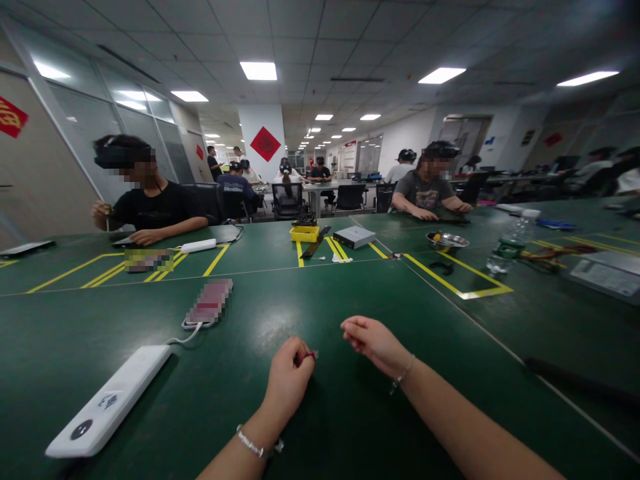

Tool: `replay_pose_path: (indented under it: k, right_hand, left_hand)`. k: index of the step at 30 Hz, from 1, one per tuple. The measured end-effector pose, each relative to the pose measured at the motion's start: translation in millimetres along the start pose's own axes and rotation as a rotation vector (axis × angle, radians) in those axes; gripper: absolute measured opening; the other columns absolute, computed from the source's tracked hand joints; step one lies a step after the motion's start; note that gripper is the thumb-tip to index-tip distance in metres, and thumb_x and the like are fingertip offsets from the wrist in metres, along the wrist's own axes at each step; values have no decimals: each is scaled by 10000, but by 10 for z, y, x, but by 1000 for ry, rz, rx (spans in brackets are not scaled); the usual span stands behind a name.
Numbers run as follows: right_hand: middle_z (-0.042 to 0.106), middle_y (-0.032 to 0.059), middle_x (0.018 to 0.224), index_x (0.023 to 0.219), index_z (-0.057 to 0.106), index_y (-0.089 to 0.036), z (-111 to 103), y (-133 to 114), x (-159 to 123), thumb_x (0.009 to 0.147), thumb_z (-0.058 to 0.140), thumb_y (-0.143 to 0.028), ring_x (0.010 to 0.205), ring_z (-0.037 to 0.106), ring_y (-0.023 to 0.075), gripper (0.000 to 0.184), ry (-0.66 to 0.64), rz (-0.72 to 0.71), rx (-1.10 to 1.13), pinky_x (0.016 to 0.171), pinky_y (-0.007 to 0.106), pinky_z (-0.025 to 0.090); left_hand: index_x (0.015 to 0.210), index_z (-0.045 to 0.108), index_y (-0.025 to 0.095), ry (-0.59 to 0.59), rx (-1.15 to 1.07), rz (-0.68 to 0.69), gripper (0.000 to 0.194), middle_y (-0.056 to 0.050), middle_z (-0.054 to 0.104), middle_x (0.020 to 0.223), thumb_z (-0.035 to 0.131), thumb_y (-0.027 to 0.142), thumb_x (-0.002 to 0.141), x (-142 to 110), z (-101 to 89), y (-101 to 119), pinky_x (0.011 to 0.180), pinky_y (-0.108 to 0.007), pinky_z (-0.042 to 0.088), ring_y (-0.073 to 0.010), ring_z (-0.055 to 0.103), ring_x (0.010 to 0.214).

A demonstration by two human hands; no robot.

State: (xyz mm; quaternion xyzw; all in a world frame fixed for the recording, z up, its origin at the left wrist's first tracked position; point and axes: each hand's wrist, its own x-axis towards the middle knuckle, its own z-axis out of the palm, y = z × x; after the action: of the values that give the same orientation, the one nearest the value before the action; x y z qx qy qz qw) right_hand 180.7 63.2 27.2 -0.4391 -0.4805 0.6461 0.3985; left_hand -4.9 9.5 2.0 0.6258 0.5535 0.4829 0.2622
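Low over the green table, my left hand is closed, with thumb and forefinger pinching a small red object. Only a bit of it shows, with a clear or shiny tip, so its kind cannot be made out. To the right and a little farther off is my right hand, fingers curled and tips pressed together. Whatever those fingertips hold, if anything, is too small or hidden. The two hands are apart from each other. A bracelet circles each wrist.
At left lie a white power bank and a cabled phone. Farther back are a yellow bin, a grey metal box, a steel bowl, a plastic bottle and a power supply unit. Two people sit across the table.
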Motion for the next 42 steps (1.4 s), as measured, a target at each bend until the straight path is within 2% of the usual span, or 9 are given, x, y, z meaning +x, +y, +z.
replay_pose_path:
  k: [2, 5, 13, 17, 20, 23, 26, 33, 42]
  right_hand:
    - [535, -33, 581, 757, 570, -147, 189, 56, -54, 633, 663, -367, 458, 410, 42, 269, -77, 26, 78, 454, 195, 278]
    - [523, -45, 551, 774, 566, -153, 281, 110, -93, 615, 684, -363, 449, 409, 42, 289, -101, 56, 153, 448, 194, 266]
    - [579, -17, 625, 804, 598, -136, 254, 75, -110, 607, 701, -270, 519, 490, 51, 260, -131, 114, 252, 509, 194, 360]
    - [617, 5, 667, 827, 601, -127, 263, 76, -127, 633, 690, -255, 540, 533, 58, 249, -147, 112, 271, 532, 193, 399]
    - [650, 46, 726, 817, 585, -129, 249, 82, -123, 700, 634, -322, 572, 581, 84, 231, -129, 126, 271, 520, 199, 411]
    - [666, 74, 819, 833, 571, -136, 233, 67, -121, 680, 659, -278, 612, 612, 103, 226, -97, 159, 268, 515, 202, 419]
    - [664, 59, 800, 822, 570, -140, 229, 51, -122, 611, 712, -211, 586, 597, 92, 265, -64, 142, 270, 507, 201, 419]
    - [562, -43, 573, 740, 559, -160, 230, 72, -109, 562, 737, -302, 470, 477, 50, 288, -28, 68, 260, 472, 195, 357]
    - [631, 10, 682, 715, 560, -151, 247, 52, -126, 575, 702, -212, 564, 546, 78, 208, -90, 121, 288, 555, 217, 398]
  left_hand:
    - [540, 375, 206, -2, -27, 6, 160, 22, 516, 611, 461, 159, 666, 0, 6, -7, 572, -246, 369, -138, 493, 595]
    - [549, 385, 204, 7, -44, 8, 160, 16, 547, 635, 490, 158, 660, 3, 24, 8, 577, -246, 384, -135, 508, 601]
    - [559, 411, 203, 72, -46, -40, 152, 17, 561, 631, 532, 183, 650, 9, 43, 128, 586, -251, 402, -133, 532, 598]
    - [609, 427, 201, 85, -94, -103, 126, 33, 537, 625, 547, 186, 645, 17, 57, 84, 575, -242, 402, -122, 518, 581]
    - [759, 485, 196, 47, -195, -113, 109, 45, 521, 646, 537, 183, 664, 16, 72, 15, 567, -235, 410, -114, 516, 577]
    - [856, 573, 195, -16, -154, -38, 161, 17, 556, 708, 493, 186, 715, 18, 63, -22, 624, -254, 417, -128, 538, 648]
    - [805, 633, 201, -18, -80, 15, 168, -13, 589, 767, 475, 217, 752, 23, 39, -19, 676, -278, 417, -151, 553, 727]
    - [803, 660, 199, -43, -104, -63, 166, -18, 614, 772, 537, 287, 736, 32, 16, 32, 667, -280, 434, -155, 571, 709]
    - [758, 654, 207, 7, -118, -7, 119, -6, 612, 759, 550, 196, 703, 14, 25, 63, 667, -271, 440, -144, 571, 704]
